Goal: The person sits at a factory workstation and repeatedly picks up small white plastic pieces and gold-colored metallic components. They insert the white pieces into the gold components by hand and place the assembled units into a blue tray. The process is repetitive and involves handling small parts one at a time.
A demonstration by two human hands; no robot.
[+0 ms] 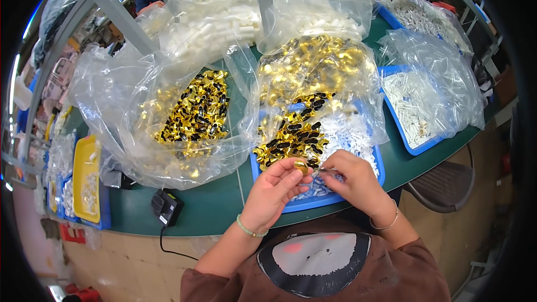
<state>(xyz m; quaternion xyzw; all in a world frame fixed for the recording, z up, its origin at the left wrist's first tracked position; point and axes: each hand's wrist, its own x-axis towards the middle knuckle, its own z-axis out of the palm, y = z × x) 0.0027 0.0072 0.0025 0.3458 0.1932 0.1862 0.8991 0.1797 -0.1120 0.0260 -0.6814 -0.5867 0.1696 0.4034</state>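
My left hand [274, 190] pinches a small shiny gold oval part [301, 166] between thumb and fingers. Close by on its right, my right hand [353, 182] has its fingertips drawn together in a pinch; whatever sits in them is too small to name. Both hands are over the near side of a blue tray [313, 205]. In that tray lie a heap of gold-and-black oval parts [293, 140] and many small white and pale blue pieces [349, 140].
A clear plastic bag [123, 106] of gold-and-black parts [198, 106] lies left. Bags of white pieces [218, 25] stand behind, near a grey post [262, 5]. Right is a blue tray of white sticks [411, 112]; far left, a yellow tray [84, 154]. A black device [166, 207] trails a cable.
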